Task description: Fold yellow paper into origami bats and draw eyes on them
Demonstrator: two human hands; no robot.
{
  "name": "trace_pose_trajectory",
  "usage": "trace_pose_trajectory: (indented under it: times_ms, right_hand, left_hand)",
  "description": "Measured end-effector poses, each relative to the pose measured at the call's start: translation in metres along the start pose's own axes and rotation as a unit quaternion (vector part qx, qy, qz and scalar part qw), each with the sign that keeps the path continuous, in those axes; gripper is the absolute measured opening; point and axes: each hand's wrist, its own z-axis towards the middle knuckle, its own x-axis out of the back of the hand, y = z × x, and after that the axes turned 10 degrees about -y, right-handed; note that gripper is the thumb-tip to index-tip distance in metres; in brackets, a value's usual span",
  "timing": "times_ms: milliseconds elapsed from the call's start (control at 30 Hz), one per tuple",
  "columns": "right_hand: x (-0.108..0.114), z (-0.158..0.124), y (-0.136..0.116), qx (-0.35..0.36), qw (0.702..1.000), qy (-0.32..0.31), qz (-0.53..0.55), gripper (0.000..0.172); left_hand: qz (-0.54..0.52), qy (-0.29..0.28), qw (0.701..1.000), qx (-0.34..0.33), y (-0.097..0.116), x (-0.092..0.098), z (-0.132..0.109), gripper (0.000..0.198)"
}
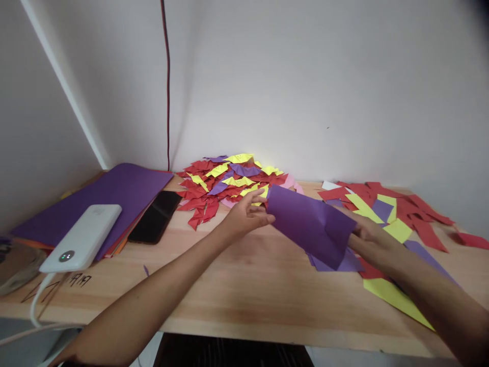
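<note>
A purple sheet of paper is held up off the table, bent and creased toward its right end. My right hand grips that right end, its fingertips partly hidden by the paper. At the sheet's left edge is my left hand, thumb and fingers apart; whether its fingertips touch the paper I cannot tell. Behind it lies a heap of folded red, yellow, purple and pink paper pieces. Beneath the held sheet, more purple paper rests on the table.
Loose red and yellow paper strips spread over the right side. On the left, a white power bank with a cable sits on a stack of large purple sheets, beside a dark phone. The wooden table meets the wall behind.
</note>
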Motion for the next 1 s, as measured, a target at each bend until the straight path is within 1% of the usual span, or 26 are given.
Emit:
trace_pose_trajectory:
  times_ms: [33,67,100,133,167,200,267,300,333,367,433,500,533,633,733,900,1000]
  right_hand:
    - [-0.004,0.005,0.001,-0.021,0.998,-0.014,0.054,0.028]
    - [-0.008,0.011,0.002,-0.037,0.994,-0.025,0.099,0.028]
    - [-0.012,0.018,0.003,-0.045,0.989,-0.031,0.136,0.029]
    - [-0.016,0.025,0.003,-0.046,0.986,-0.023,0.156,0.029]
    - [-0.019,0.033,0.002,-0.058,0.983,0.004,0.175,0.029]
    - [-0.022,0.041,0.000,-0.063,0.978,0.041,0.196,0.033]
    - [-0.025,0.053,-0.002,-0.053,0.973,0.033,0.223,0.055]
    - [-0.027,0.058,-0.003,-0.037,0.973,0.026,0.226,0.065]
    - [-0.028,0.061,-0.003,-0.024,0.974,0.015,0.227,0.071]
    - [-0.029,0.063,-0.001,-0.009,0.975,0.006,0.222,0.070]
    - [-0.033,0.064,0.005,0.007,0.979,-0.009,0.203,0.056]
    - [-0.038,0.064,0.013,0.003,0.984,-0.014,0.178,0.041]
    - [-0.040,0.065,0.017,-0.005,0.986,-0.013,0.166,0.038]
    - [-0.047,0.065,0.025,-0.034,0.989,-0.002,0.147,0.039]
    - [-0.051,0.064,0.024,-0.055,0.991,0.006,0.118,0.042]
    - [-0.052,0.061,0.023,-0.047,0.995,0.004,0.089,0.045]
    - [-0.049,0.060,0.027,-0.044,0.996,0.029,0.073,0.045]
  left_hand:
    - [-0.063,-0.019,0.998,0.008,0.003,0.001,0.000,0.068]
    - [-0.111,-0.036,0.993,0.014,0.007,0.003,0.000,0.063]
    - [-0.140,-0.056,0.988,0.031,0.011,0.004,0.000,0.055]
    - [-0.152,-0.051,0.986,0.053,0.014,0.006,-0.002,0.050]
    - [-0.159,-0.028,0.984,0.070,0.017,0.009,-0.004,0.047]
    - [-0.159,-0.004,0.984,0.082,0.020,0.011,-0.006,0.045]
    - [-0.146,0.035,0.984,0.095,0.021,0.016,-0.011,0.042]
    - [-0.132,0.044,0.985,0.103,0.021,0.019,-0.014,0.041]
    - [-0.122,0.049,0.985,0.111,0.019,0.021,-0.017,0.041]
    - [-0.118,0.050,0.985,0.117,0.018,0.022,-0.020,0.041]
    - [-0.115,0.049,0.985,0.121,0.013,0.022,-0.025,0.041]
    - [-0.109,0.051,0.985,0.121,0.009,0.021,-0.027,0.038]
    - [-0.106,0.055,0.986,0.119,0.006,0.020,-0.028,0.037]
    - [-0.088,0.070,0.987,0.112,0.001,0.018,-0.027,0.034]
    - [-0.053,0.088,0.989,0.107,-0.004,0.020,-0.027,0.030]
    - [-0.046,0.088,0.989,0.114,-0.006,0.024,-0.031,0.029]
    - [-0.064,0.093,0.986,0.120,-0.003,0.027,-0.034,0.029]
